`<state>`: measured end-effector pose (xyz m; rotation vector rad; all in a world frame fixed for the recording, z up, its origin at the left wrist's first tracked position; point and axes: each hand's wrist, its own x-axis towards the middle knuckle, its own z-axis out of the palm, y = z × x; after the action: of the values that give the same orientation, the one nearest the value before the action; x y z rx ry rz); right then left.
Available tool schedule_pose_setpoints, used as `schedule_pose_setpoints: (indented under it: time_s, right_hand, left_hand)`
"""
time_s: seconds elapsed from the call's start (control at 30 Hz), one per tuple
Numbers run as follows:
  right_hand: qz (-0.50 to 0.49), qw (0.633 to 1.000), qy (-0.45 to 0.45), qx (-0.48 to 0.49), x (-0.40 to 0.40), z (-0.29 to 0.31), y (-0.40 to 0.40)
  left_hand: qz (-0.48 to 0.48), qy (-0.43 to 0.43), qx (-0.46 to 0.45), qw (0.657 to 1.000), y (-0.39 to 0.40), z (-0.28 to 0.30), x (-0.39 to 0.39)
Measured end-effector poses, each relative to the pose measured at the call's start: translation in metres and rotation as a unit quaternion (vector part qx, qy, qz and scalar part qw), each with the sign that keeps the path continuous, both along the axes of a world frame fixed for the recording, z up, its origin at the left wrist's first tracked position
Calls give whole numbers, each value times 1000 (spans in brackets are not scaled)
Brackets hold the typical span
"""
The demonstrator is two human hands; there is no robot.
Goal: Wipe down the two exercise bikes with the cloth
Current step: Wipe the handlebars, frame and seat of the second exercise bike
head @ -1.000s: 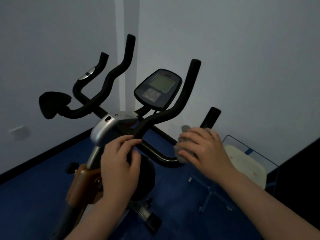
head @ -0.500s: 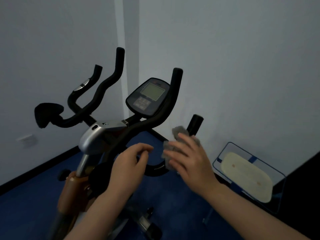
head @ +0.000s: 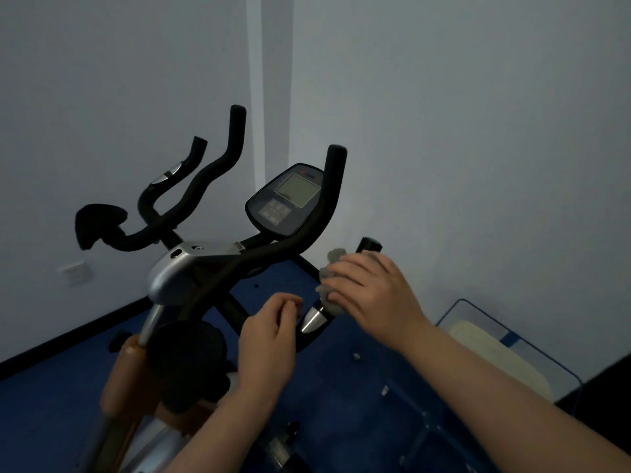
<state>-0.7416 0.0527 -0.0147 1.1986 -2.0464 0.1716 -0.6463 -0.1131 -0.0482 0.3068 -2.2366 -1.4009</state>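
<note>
Your cloth [head: 333, 279] is grey. The bike [head: 191, 268] has black handlebars [head: 205, 179], a silver-grey stem housing [head: 177, 271] and an orange-brown lower body [head: 119, 380]. A polished silver sensor plate [head: 314, 320] sits on the right bar. The console [head: 285, 199] is dark blue-black with a pale grey-green screen [head: 297, 189]. The floor [head: 41, 404] is deep blue with a black skirting strip [head: 68, 331]. The walls [head: 444, 97] are plain pale grey-white. The bin [head: 512, 339] has clear walls, blue edging and cream contents.

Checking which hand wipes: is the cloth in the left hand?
No, the grey cloth is under the right hand on the handlebar.
</note>
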Motion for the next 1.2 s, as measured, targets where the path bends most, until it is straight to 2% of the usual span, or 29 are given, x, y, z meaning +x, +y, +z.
schedule_pose_setpoints:
  time_s: [0.1, 0.2, 0.27, 0.3, 0.37, 0.43, 0.53, 0.6, 0.7, 0.8, 0.87, 0.97, 1.13, 1.2]
  right_hand:
    - [8, 996, 87, 27, -20, 25, 0]
    - [-15, 993, 105, -53, -37, 63, 4]
    - [-51, 988, 10, -147, -48, 78, 13]
    - [-58, 976, -89, -188, -49, 74, 15]
    - [-51, 920, -289, -258, -38, 47, 11]
    - [-59, 864, -374, -331, -17, 15, -3]
    - [-87, 783, -424, -447, -1, 7, -26]
    - [-109, 744, -456, -476, -7, 20, -35]
    - [-55, 669, -470, -573, -1, 18, -44]
    - [-26, 623, -463, -630, 22, -6, -58]
    - [-33, 622, -464, -630, 21, -9, -61]
    - [-35, 649, -453, -610, 3, 0, -54]
    - [-67, 627, -394, -668, 18, -14, -74]
    - [-82, 663, -373, -644, 17, -10, -72]
  left_hand:
    - [12, 36, -164, 986, 3, -8, 1]
    - [27, 42, -224, 973, 0, -13, -2]
    - [34, 42, -236, 970, 2, -14, -3]
    - [38, 45, -240, 969, 4, -15, -4]
    - [51, 47, -244, 967, 6, -15, -4]
    - [62, 41, -251, 965, 6, -16, -5]
    - [67, 42, -263, 961, 7, -16, -4]
    - [74, 42, -267, 960, 8, -17, -4]
    - [79, 41, -271, 958, 8, -18, -6]
    - [74, 34, -284, 955, 8, -19, -7]
    - [68, 33, -289, 954, 6, -19, -7]
    - [58, 35, -298, 952, 4, -16, -6]
    - [54, 30, -321, 945, 3, -16, -6]
    - [44, 25, -331, 942, 2, -12, -6]
